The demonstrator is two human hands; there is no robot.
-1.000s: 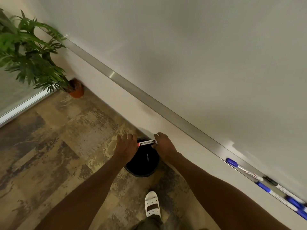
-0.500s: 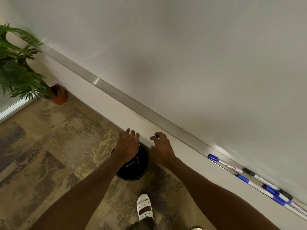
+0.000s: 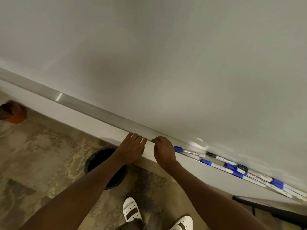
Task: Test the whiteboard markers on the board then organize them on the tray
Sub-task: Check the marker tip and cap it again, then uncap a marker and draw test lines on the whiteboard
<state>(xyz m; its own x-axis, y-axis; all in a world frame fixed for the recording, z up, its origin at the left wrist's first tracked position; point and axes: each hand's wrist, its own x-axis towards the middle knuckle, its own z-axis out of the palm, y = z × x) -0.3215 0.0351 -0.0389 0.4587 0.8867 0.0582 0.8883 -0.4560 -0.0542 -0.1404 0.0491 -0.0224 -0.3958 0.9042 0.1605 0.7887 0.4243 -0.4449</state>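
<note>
The whiteboard [image 3: 182,55] fills most of the view, blank and pale. Below it lies mottled brown flooring [image 3: 41,155]. A metal tray [image 3: 99,114] runs slantwise along the board's lower edge. Both bare forearms reach up toward it over a black bin [image 3: 99,161] standing on the floor by the wall. The left hand [image 3: 132,148] has its fingers straight and slightly spread, tips at the tray's edge. The right hand [image 3: 163,150] is just beside it with its fingers curled under – whether they pinch anything I cannot tell. The markers [image 3: 232,168] lie in the tray just right of that hand, blue caps and black caps, too blurred to count. 2 white sandals [image 3: 132,211] show at the bottom – an orange pot [image 3: 15,113] sits far left.
</note>
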